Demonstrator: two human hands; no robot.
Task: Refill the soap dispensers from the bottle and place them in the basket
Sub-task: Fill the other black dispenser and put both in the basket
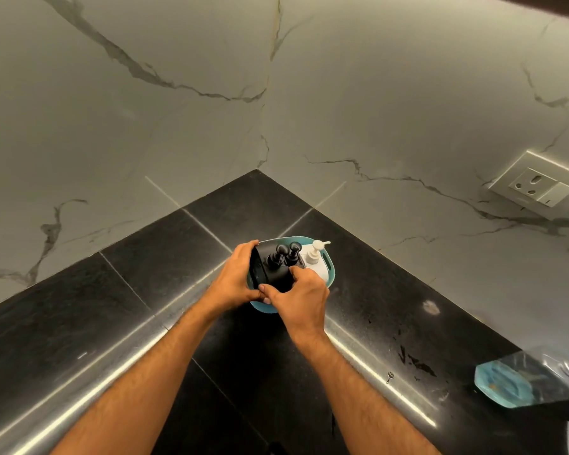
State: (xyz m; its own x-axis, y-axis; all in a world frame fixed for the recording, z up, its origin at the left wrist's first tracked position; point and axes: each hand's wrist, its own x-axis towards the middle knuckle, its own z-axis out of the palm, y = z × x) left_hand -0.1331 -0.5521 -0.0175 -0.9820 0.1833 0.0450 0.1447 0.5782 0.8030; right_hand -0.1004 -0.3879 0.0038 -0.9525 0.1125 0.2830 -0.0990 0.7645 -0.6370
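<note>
Centre of frame: two black pump-top soap dispensers, the left one [278, 257] and the right one [293, 252], stand upright and close together inside a teal oval plastic basket with white lining [326, 274]. A white pump-top bottle [313, 256] stands just to their right in the same basket. The black bodies merge into one dark mass, so I cannot tell where one ends and the next begins.

Left hand [235, 280] is wrapped around the left side of the black dispenser mass, fingers over the top edge; grip closed on it. Right hand [301, 297] is at the near right of the same mass, thumb and fingertips pinched against it; grip closed, though exactly which dispenser it holds cannot be told. The two thumbs meet at the near rim of the basket.

Handling, judged: refilled dispensers should be moderately heavy, rigid, smooth-sided and possibly slick with soap. Best held around the body, low, not by the pump heads, which depress and could squirt. Basket looks light and may slide.

Basket sits on the polished black stone counter [145, 290], near the corner of the veined grey marble wall [178, 126]. A white wall socket [532, 188] shows at mid right; a pale blue tray-like object [503, 382] at lower right.
</note>
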